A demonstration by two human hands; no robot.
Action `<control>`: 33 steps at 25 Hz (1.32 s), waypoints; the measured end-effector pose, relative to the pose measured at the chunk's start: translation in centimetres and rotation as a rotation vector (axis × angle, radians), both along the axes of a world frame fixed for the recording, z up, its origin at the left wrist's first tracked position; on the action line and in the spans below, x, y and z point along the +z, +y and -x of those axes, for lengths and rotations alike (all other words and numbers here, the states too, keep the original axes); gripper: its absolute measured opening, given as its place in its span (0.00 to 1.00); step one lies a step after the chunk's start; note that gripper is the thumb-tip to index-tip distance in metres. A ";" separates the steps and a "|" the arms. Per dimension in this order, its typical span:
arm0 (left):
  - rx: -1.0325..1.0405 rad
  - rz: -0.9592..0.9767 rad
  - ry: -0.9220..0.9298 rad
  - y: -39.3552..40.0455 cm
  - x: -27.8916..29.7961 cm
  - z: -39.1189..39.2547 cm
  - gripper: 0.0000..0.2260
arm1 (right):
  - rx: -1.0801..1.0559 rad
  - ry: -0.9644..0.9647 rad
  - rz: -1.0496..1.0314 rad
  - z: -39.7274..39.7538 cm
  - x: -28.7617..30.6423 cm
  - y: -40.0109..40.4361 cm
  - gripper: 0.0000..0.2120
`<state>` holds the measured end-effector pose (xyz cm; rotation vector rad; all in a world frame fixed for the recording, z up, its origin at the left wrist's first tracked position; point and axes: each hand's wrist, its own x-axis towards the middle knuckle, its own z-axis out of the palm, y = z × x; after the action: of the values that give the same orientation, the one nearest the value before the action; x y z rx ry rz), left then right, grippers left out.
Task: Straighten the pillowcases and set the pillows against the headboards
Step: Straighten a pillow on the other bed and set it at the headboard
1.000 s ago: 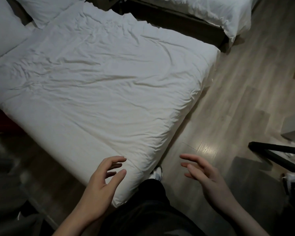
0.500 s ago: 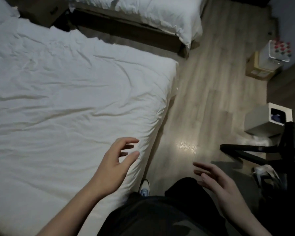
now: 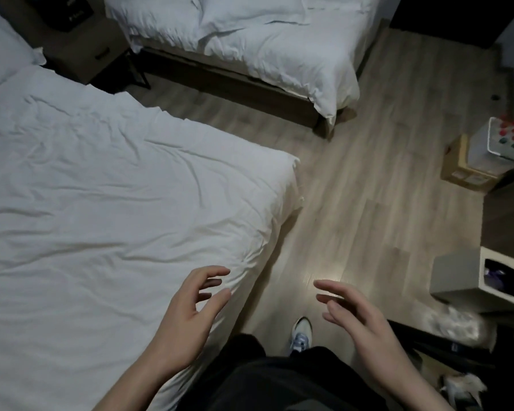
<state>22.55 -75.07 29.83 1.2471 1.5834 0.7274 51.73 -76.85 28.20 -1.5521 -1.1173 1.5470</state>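
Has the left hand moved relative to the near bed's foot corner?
Cannot tell; the camera swung. The left hand, open and empty, sits over the near bed by its corner in every frame.

A dark nightstand [image 3: 80,51] stands between two beds, with a cardboard box [image 3: 469,170] and a bin [image 3: 484,280] on the wooden floor [image 3: 368,203].

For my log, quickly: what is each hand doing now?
Left hand: open, holding nothing, over the bed corner.
Right hand: open, holding nothing, over the floor.

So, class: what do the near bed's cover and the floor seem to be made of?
Near bed's cover: white woven fabric, probably cotton, matte; it creases softly.
Floor: wood-look planks, perhaps laminate, semi-gloss; grain lines, plank seams and a light glare show.
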 end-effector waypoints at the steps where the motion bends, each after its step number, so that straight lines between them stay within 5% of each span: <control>1: 0.014 -0.015 0.009 1.8 0.1 -1.7 0.11 | 0.028 -0.002 -0.013 -1.9 0.1 2.7 0.15; 10: 0.083 -0.032 0.013 19.6 0.4 -9.6 0.11 | 0.140 -0.012 -0.016 -9.3 0.2 23.1 0.14; 24: -0.082 -0.043 0.013 56.2 -0.3 -17.6 0.11 | -0.077 -0.090 -0.007 -18.8 0.9 53.4 0.15; 33: 0.084 -0.066 0.045 73.2 -0.6 -30.3 0.11 | 0.137 -0.044 -0.057 -30.6 1.2 78.6 0.14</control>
<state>52.89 -1.87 29.18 1.2581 1.6684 0.8164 82.34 1.74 29.41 -1.5049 -1.3048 1.5621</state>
